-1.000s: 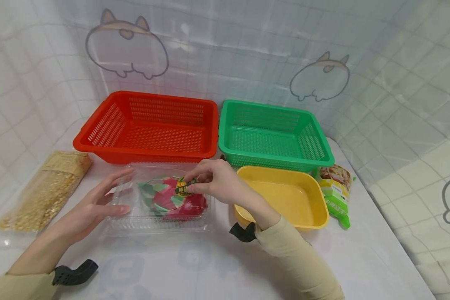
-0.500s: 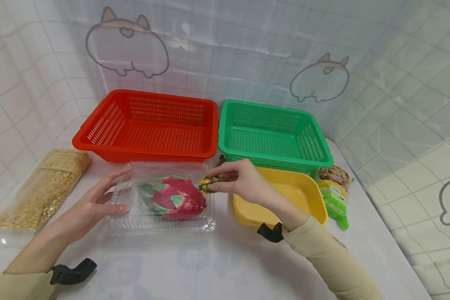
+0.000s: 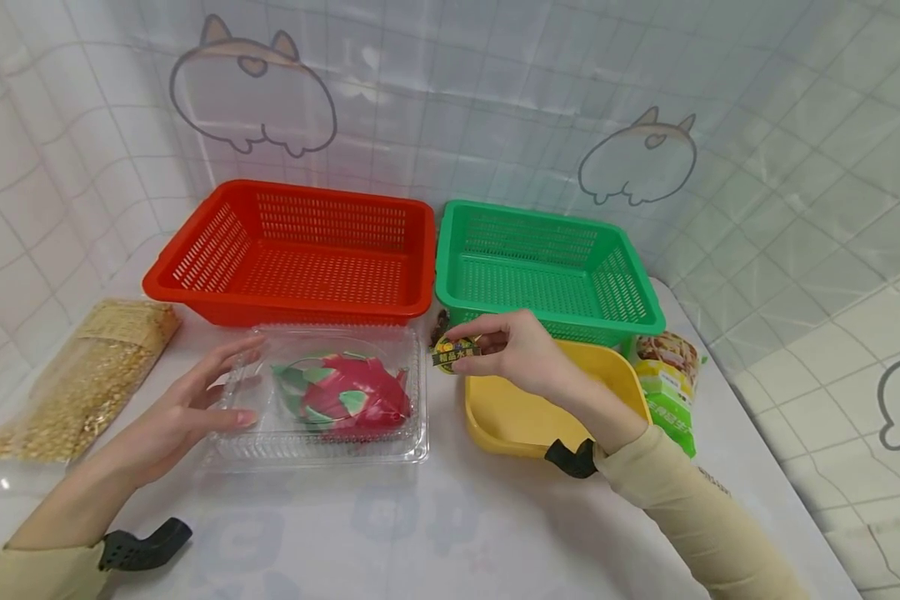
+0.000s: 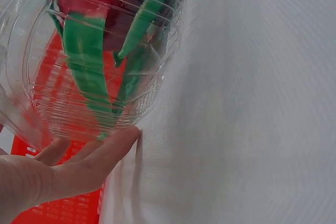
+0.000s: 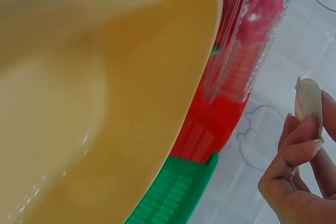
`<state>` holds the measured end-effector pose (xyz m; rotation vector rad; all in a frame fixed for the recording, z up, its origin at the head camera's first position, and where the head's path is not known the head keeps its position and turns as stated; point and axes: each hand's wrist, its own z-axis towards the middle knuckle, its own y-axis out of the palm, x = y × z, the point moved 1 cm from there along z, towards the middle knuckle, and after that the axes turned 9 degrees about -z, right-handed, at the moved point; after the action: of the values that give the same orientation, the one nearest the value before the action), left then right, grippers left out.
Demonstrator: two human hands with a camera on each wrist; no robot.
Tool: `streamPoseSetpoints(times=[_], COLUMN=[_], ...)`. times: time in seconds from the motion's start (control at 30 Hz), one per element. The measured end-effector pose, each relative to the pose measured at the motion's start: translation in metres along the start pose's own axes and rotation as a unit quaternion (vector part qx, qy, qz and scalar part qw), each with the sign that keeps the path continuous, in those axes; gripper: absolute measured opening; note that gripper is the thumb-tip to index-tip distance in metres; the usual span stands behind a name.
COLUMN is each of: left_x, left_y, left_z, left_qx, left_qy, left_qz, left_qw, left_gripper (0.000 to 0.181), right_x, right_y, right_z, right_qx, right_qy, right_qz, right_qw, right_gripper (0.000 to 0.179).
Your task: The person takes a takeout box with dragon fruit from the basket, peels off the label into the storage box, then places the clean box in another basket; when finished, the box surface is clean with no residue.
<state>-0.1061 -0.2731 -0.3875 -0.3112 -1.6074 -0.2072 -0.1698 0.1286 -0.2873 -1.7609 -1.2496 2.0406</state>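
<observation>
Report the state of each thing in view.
Box: lid looks closed
Fruit: inside the box
Label: held apart from the box
Left hand: touching the box at its left end
Right hand: pinching the label
Red basket: upright, open-topped
Green basket: upright, open-topped
Yellow tub: upright, open-topped
Grain bag: lying flat, seal unclear
Packet: beside the yellow tub, seal unclear
Dark item: mostly hidden, state unclear

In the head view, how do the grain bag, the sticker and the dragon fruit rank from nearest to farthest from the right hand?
1. Sticker: nearest, pinched in the right hand.
2. Dragon fruit: left of that hand, inside the clear box.
3. Grain bag: farthest, at the picture's left side.
</observation>
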Motion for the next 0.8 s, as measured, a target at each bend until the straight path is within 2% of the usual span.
streamPoseSetpoints(times=[0.4, 0.63, 0.8], left_x=[-0.001, 0.001, 0.003], left_y=[-0.001, 0.0, 0.002], left_z=[-0.001, -0.001, -0.001], left_qx=[0.003, 0.006, 0.005], left_qy=[0.002, 0.0, -0.005], left_qz=[0.002, 0.0, -0.02], left_qw=[1.0, 1.0, 0.9998], left_gripper=[0.083, 0.083, 0.083], right_x=[0.022, 0.035, 0.043], right_y=[-0.021, -0.028, -0.032], right_z=[0.006, 0.009, 0.011], right_qx=[0.006, -0.012, -0.038], right_qy=[0.03, 0.046, 0.05], right_qz=[0.002, -0.014, -0.028], right_qw=[0.9995, 0.9988, 0.9976], right_gripper=[0.031, 0.031, 0.031])
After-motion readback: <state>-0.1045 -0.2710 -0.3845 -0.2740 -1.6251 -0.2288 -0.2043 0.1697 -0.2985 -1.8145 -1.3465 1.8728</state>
